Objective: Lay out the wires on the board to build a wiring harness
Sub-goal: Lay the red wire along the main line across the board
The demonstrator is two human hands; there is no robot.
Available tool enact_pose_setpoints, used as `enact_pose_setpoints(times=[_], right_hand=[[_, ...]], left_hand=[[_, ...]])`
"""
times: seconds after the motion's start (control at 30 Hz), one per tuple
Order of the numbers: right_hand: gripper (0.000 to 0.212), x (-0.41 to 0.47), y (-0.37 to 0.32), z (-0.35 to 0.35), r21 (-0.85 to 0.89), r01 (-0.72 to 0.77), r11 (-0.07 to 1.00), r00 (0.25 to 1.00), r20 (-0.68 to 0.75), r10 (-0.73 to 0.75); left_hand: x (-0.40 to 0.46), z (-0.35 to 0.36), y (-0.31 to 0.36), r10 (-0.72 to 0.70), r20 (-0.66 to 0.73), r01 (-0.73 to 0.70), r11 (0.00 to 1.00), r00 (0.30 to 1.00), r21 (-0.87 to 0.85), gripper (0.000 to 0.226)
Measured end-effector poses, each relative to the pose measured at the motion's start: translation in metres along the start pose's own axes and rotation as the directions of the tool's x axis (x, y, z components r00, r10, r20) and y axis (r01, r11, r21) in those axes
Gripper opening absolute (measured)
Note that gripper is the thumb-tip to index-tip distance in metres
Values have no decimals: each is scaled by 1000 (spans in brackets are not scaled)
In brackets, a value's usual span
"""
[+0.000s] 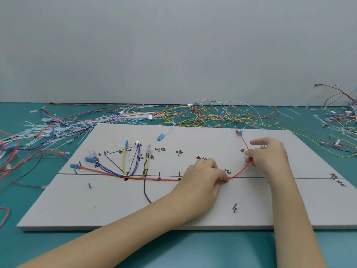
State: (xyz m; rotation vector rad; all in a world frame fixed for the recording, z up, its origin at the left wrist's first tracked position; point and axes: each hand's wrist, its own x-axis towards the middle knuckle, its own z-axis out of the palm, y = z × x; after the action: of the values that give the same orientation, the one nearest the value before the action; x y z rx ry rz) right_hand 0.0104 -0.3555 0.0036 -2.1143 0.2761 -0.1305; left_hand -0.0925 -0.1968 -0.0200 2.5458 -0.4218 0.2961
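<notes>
Two hands, left hand (202, 176) and right hand (267, 153), apparently pinch one red wire (238, 173).

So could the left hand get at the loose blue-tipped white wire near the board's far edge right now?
Probably yes, but not freely: the left hand pins the red wire on the board. Bare board lies between it and the blue-tipped white wire, so it would have to let go first.

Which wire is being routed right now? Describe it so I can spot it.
On the grey board, follow the drawn horizontal line. The red wire runs along it from the left blue terminal, under the left hand, curving up through the right hand. It alone spans the board.
</notes>
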Motion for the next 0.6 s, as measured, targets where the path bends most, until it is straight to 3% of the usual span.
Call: enact_pose_setpoints(times=[0.27, 0.6], right_hand=[[44, 0, 2, -5, -151, 12, 988, 1000, -17, -15], [23, 5, 9, -13, -115, 27, 993, 999, -35, -31]], left_hand=[[-1, 14, 20, 40, -41, -28, 965, 998, 260, 34], [20, 15, 33, 57, 1, -54, 937, 998, 344, 28]])
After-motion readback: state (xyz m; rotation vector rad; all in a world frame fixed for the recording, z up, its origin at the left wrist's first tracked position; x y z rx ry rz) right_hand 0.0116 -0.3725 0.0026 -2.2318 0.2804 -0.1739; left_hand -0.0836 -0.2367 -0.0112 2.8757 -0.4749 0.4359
